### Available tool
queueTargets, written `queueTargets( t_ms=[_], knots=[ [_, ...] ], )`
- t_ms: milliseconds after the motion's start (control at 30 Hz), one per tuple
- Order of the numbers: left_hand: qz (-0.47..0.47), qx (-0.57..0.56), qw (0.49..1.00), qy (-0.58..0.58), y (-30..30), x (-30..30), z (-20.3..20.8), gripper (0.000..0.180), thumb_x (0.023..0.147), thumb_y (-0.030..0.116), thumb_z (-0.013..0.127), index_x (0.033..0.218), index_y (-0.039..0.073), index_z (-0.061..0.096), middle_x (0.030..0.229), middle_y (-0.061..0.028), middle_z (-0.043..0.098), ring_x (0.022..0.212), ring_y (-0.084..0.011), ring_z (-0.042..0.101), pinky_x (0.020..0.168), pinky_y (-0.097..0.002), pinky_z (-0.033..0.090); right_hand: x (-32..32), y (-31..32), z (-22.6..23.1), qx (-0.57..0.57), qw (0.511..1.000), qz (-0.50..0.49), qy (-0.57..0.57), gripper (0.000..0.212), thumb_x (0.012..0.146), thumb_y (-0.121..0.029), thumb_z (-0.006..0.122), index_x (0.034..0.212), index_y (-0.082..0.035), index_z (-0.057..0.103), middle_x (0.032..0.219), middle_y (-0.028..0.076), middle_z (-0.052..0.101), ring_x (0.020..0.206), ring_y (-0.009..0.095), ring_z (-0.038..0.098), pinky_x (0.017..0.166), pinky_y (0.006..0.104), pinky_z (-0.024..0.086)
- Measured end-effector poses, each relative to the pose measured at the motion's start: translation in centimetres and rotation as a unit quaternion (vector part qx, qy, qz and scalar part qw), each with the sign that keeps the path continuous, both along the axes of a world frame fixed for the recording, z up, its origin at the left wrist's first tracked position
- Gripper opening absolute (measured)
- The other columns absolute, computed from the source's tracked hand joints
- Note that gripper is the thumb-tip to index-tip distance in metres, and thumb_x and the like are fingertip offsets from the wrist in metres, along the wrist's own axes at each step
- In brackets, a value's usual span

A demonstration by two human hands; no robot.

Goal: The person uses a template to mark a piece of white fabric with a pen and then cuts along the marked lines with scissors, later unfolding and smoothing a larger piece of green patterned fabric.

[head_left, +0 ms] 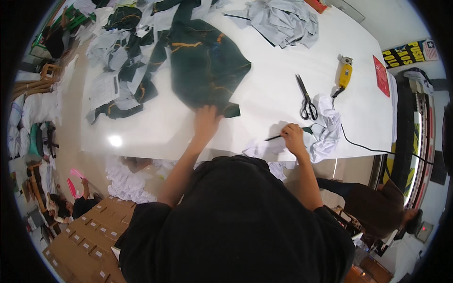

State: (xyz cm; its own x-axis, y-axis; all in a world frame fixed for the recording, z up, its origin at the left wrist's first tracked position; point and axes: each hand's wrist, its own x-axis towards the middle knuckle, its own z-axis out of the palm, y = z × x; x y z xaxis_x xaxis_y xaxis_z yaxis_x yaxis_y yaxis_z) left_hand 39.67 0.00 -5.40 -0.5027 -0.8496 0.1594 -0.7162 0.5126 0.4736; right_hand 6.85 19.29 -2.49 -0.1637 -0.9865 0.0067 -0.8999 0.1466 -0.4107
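Note:
A dark green fabric piece with orange-gold veining (pixel 203 70) lies spread on the white table. My left hand (pixel 206 125) rests on its near edge, fingers laid over the cloth. Farther right, my right hand (pixel 293 137) is closed around a thin, dark pen-like stick (pixel 272 138), whose tip points left. A small dark green scrap (pixel 307 129) shows just beyond that hand. Crumpled white cloth (pixel 325 134) lies to its right. Black-handled scissors (pixel 306 101) rest above the cloth, blades pointing away from me.
Green and grey fabric pieces (pixel 122 70) heap at the left; a grey pile (pixel 288 23) sits at the back. A yellow handheld cutting machine (pixel 346 74) trails a black cord across the right edge. Cartons (pixel 89 236) stand at lower left. Another person (pixel 373 207) is at lower right.

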Motion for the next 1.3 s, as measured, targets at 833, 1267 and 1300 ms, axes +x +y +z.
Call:
queueTargets(
  t_ms=[833, 1267, 1300],
  knots=[
    [0.246, 0.111, 0.959, 0.090, 1.9, 19.7, 15.2, 0.057, 0.074, 0.048, 0.087, 0.082, 0.003, 0.054, 0.065, -0.0083, 0.062, 0.063, -0.0175, 0.060, 0.059, -0.0350, 0.048, 8.4, -23.2, 8.7, -0.016, 0.947, 0.193, -0.257, 0.027, 0.078, 0.009, 0.064, 0.101, -0.001, 0.074, 0.100, 0.014, 0.071, 0.096, 0.029, 0.068, 0.086, 0.0342, 0.051],
    [0.277, 0.034, 0.930, 0.240, -2.7, 22.1, 22.2, 0.017, 0.099, 0.009, 0.055, 0.108, 0.000, 0.066, 0.096, -0.0056, 0.067, 0.089, -0.0128, 0.057, 0.082, -0.0270, 0.046, 7.2, -14.6, 20.7, 0.087, 0.912, 0.226, -0.332, 0.027, 0.075, 0.000, 0.063, 0.102, -0.001, 0.066, 0.089, 0.008, 0.069, 0.082, 0.017, 0.066, 0.077, 0.0308, 0.051],
    [0.251, -0.033, 0.927, 0.276, -3.1, 22.2, 23.1, 0.019, 0.102, 0.012, 0.053, 0.107, 0.000, 0.067, 0.096, -0.0053, 0.067, 0.090, -0.0131, 0.057, 0.084, -0.0275, 0.046, 7.2, -14.3, 21.2, 0.067, 0.945, 0.191, -0.257, 0.030, 0.072, 0.003, 0.063, 0.102, -0.002, 0.066, 0.089, 0.008, 0.069, 0.083, 0.018, 0.067, 0.077, 0.0299, 0.051]
  ],
)
